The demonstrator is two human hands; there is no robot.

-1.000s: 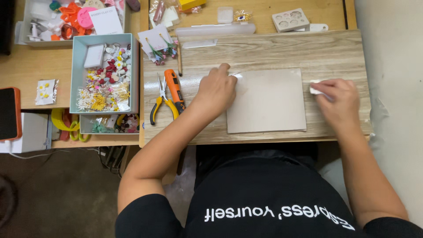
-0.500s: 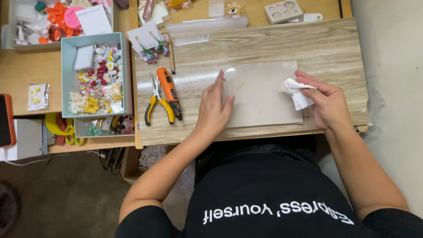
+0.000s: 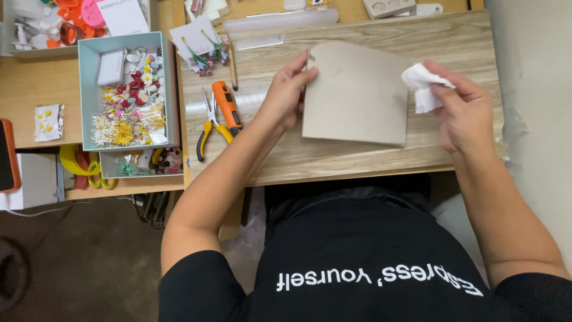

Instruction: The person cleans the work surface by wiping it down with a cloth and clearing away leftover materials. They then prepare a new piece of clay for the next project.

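both grips closed: tile [image 3: 357, 95], wipe [image 3: 421, 86]

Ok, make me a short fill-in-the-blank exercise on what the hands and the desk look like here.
1. The left hand grips the grey ____ by its left edge.
2. The right hand pinches a crumpled white ____.
3. The pliers with yellow handles lie beside an ____ tool.
4. The tray left of the board holds small ____.

Missing words: board; tissue; orange; flowers
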